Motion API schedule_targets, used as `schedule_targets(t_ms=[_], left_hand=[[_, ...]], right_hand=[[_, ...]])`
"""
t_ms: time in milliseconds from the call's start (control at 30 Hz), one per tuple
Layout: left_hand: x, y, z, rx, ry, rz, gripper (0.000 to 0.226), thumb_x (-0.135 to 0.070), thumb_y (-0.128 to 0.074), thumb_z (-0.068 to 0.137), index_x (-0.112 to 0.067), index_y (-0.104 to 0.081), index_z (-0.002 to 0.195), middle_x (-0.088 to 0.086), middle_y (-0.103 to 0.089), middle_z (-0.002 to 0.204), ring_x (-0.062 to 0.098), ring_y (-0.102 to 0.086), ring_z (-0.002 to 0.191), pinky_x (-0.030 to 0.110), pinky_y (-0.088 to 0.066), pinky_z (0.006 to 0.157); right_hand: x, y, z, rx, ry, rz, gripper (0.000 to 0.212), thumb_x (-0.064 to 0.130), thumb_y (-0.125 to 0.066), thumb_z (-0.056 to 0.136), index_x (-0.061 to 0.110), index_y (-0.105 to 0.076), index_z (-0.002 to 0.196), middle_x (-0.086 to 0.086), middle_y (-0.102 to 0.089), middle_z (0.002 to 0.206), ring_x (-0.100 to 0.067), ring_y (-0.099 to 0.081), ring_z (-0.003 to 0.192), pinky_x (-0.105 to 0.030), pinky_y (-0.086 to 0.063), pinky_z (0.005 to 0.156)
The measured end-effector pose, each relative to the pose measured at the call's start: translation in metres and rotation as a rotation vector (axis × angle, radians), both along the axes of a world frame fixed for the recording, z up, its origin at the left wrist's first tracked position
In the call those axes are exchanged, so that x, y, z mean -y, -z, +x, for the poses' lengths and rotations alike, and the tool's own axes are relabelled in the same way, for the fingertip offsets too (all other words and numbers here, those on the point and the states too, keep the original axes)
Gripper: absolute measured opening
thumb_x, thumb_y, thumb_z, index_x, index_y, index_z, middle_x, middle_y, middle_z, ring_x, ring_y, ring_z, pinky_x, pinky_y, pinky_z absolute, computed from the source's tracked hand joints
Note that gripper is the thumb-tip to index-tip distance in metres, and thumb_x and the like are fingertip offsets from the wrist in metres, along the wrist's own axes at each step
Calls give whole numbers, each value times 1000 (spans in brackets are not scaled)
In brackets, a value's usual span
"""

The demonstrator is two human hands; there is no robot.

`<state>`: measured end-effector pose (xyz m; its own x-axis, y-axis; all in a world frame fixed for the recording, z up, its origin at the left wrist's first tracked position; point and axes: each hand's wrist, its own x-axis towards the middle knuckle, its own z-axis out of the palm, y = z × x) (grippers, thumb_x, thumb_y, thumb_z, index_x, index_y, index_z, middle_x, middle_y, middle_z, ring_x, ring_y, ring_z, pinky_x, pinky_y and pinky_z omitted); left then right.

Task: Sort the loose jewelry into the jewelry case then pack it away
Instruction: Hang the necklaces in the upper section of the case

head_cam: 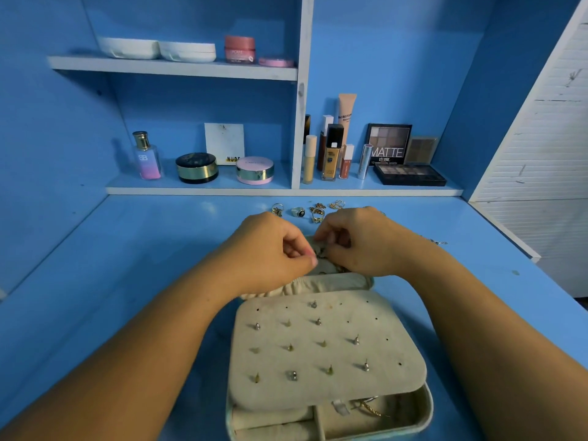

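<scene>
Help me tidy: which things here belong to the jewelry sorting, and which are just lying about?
Job: open cream fabric jewelry case; loose gold and silver rings; small jewelry piece pinched by left hand and right hand.
Lying about: pink-blue perfume bottle; round compacts; black eyeshadow palette.

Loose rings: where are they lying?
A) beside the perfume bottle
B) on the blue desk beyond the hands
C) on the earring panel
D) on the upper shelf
B: the loose rings lie on the blue desk just past the left hand and right hand, which pinch a small jewelry piece.
</scene>
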<state>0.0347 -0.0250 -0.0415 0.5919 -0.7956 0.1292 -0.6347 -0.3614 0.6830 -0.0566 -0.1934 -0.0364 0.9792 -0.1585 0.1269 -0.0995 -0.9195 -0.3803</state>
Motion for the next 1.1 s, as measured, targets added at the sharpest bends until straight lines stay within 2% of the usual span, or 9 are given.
schedule_targets(t_ms=[67,167,300,433,600,733,900,1033,1100], left_hand=[[-2,-8,-4,-91,97,-18,7,-25,-77,79,-26,-76,72,-8,-70,68,-2,-55,57,15,-48,59],[-4,-14,-3,-163,180,-59,5,-24,-77,81,-27,-76,77,-10,-73,74,2,-61,66,25,-55,72],[-6,-14,2,-218,210,-106,4,-20,-77,81,-23,-76,84,-3,-75,86,17,-70,84,35,-57,86],[-5,-11,3,-163,192,-61,7,-18,-79,79,-22,-75,83,-11,-73,78,2,-65,71,20,-55,72],[-11,-7,9,44,115,168,16,-36,-82,74,-25,-72,77,-13,-67,62,-4,-60,57,13,-47,58],[-13,-10,10,10,164,235,17,-39,-82,73,-25,-75,78,-12,-68,64,-5,-59,58,10,-46,57],[-12,-8,13,-79,203,264,10,-33,-80,77,-26,-72,76,-17,-63,57,-5,-55,55,14,-45,57],[-11,-9,15,-103,216,256,10,-30,-79,80,-25,-71,76,-14,-63,57,-1,-56,56,19,-48,59],[-11,-9,16,-108,223,245,9,-29,-78,80,-25,-71,75,-13,-64,58,-2,-55,56,18,-48,60]], right_hand=[[2,-3,-3,-52,-48,117,28,12,-60,82,33,-67,99,7,-66,83,-6,-57,71,-17,-46,66],[1,-10,-7,-151,-138,230,27,19,-66,82,45,-67,88,9,-63,88,-11,-58,76,-29,-50,72],[-6,-14,-9,-202,-224,269,3,29,-73,81,31,-73,84,-1,-63,88,-20,-58,78,-32,-47,71],[0,-14,-10,-244,-176,282,4,34,-72,81,32,-73,85,11,-65,82,0,-57,71,-19,-42,68],[7,-11,-9,-197,-99,296,14,21,-70,84,32,-70,94,9,-71,84,3,-60,72,-16,-49,71],[8,-10,-8,-162,-76,242,18,17,-67,86,33,-71,95,13,-70,80,1,-62,74,-23,-51,77],[0,-13,-10,-245,-89,185,14,34,-69,84,35,-70,98,13,-69,85,1,-61,76,-17,-48,71],[-4,-19,-15,-295,-90,184,11,37,-68,83,28,-73,85,6,-70,80,-11,-61,74,-28,-51,75],[-4,-21,-16,-293,-88,211,15,42,-72,79,28,-73,84,7,-68,79,-8,-59,72,-26,-49,73]])
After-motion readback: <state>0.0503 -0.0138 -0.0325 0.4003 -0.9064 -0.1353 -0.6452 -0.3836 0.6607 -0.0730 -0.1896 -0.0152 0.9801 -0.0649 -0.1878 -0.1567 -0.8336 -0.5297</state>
